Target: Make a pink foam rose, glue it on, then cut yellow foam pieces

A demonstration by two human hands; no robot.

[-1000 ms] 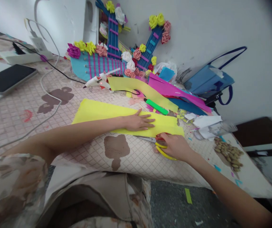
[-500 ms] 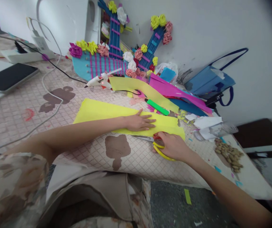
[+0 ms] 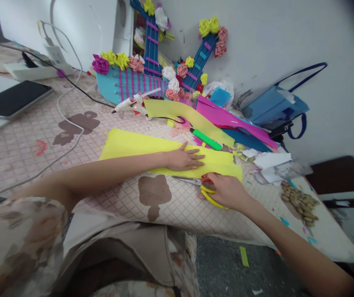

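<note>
A long sheet of bright yellow crepe paper (image 3: 133, 144) lies on the covered table. Flat on it, fingers spread, my left hand (image 3: 184, 158) presses the paper down. My right hand (image 3: 228, 190) is closed around scissors (image 3: 208, 194) with red and yellow handles, at the sheet's near right edge. The blades point left along the near edge, resting low by the tabletop. Part of the handles is hidden by my fingers.
Behind the sheet lie a green cutter (image 3: 207, 139), a paler yellow strip (image 3: 189, 113), magenta paper (image 3: 232, 119) and a white glue gun (image 3: 130, 103). Flower-trimmed blue guitar shapes (image 3: 127, 84) stand against the wall. Peanuts (image 3: 300, 202) are piled at right; a cable (image 3: 71, 142) crosses the left.
The whole view has shifted slightly to the right. Both hands, the scissors and the yellow sheet keep their places relative to one another.
</note>
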